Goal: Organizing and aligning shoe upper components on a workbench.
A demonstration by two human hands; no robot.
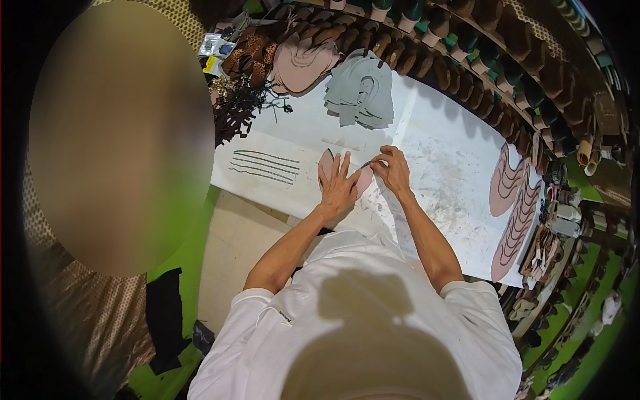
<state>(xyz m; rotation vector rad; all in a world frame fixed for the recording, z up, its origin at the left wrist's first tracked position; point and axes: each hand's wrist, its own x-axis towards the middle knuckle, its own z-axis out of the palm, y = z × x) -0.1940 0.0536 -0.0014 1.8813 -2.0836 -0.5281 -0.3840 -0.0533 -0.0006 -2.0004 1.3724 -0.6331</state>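
Observation:
A pink, curved shoe upper piece with a dark edge lies on the white tabletop in front of me. My left hand rests flat across it, its fingers stretched out and apart. My right hand pinches a thin dark strip at the piece's right side, thumb and forefinger together; the strip's end is too small to make out. Left of my hands, several thin dark strips lie in near-parallel rows.
Beyond my hands sit grey-green cut pieces and a stack of pink pieces. A dark tangled heap is at the far left. More pink uppers overlap at the right edge. Racks of shoes or shoe forms curve around the back and right.

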